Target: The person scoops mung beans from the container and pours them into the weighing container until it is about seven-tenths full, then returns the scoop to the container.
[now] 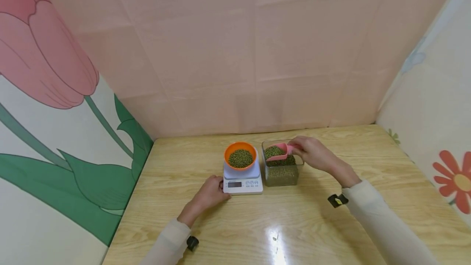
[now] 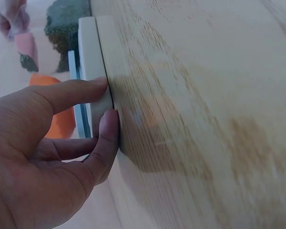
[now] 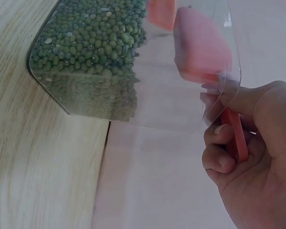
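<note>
The right hand [image 1: 310, 153] grasps the pink scoop [image 1: 282, 157] by its handle, fingers curled round it; the left hand [image 1: 211, 192] pinches the near left corner of the white scale [image 1: 241, 174] between thumb and fingers, probably to steady it. The scoop is at the open top of the clear container [image 1: 282, 176], above the main bean level, with green beans in its mouth; whether it is wholly inside the rim I cannot tell. Holding the handle's end likely keeps the fingers clear of the beans. Its mouth points left and slightly near, its handle right and slightly far, the long axis running mostly left to right. The container stands just right of the scale, presumably for a short carry. The orange bowl [image 1: 240, 146], holding beans, sits on the scale's far part.
</note>
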Demonstrator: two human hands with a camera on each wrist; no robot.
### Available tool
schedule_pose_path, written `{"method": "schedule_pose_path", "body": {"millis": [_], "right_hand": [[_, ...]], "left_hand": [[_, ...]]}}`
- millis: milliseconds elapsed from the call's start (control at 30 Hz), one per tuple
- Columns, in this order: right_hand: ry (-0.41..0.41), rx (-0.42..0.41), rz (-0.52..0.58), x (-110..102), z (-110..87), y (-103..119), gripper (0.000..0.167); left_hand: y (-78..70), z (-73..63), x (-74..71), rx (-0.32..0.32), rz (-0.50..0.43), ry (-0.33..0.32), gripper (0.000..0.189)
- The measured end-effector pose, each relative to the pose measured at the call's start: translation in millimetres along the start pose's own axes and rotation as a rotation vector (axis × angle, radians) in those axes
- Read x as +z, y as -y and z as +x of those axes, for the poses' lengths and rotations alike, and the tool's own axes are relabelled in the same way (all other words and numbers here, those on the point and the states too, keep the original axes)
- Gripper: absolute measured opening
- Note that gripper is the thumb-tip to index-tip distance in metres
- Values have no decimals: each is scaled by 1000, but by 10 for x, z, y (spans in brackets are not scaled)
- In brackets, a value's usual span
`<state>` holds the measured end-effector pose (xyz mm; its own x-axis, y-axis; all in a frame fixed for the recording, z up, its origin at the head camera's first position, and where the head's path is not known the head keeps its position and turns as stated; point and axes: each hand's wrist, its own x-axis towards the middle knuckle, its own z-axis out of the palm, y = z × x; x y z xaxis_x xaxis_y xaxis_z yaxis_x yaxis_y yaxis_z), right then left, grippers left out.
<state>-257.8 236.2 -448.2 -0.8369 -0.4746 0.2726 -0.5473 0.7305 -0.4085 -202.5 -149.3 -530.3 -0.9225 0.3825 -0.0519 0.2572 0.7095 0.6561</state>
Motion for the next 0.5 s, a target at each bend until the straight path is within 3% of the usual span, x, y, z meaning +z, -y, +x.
{"method": "schedule_pose_path", "body": {"millis": [500], "right_hand": [[-32,24,67,-27,-21,11,18]], "left_hand": [[2,-6,6,-10,-11,0,38]]}}
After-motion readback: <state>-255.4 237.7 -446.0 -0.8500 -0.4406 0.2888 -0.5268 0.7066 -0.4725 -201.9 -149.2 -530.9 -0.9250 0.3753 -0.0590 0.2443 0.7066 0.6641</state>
